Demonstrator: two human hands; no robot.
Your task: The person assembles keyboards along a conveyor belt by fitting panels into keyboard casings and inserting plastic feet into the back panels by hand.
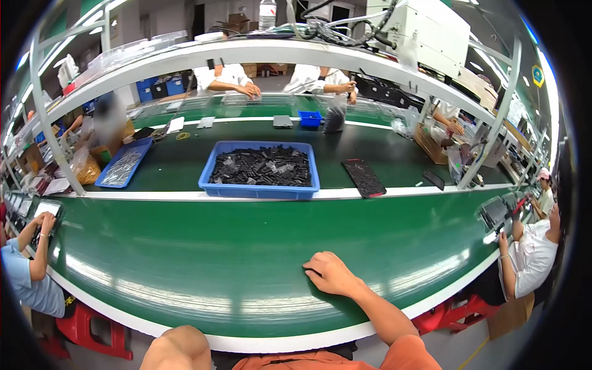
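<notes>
While black parts [262,165] heap the far blue tray [259,193], plenty seemingly left, the right hand [333,274] rests on the near green surface [185,246], fingers curled, any grasp impossible to tell.

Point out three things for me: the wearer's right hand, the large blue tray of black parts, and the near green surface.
Right hand [333,275]: head view, back of the hand.
Large blue tray [259,192]: head view, front wall.
Near green surface [185,237]: head view, bare stretch.
</notes>
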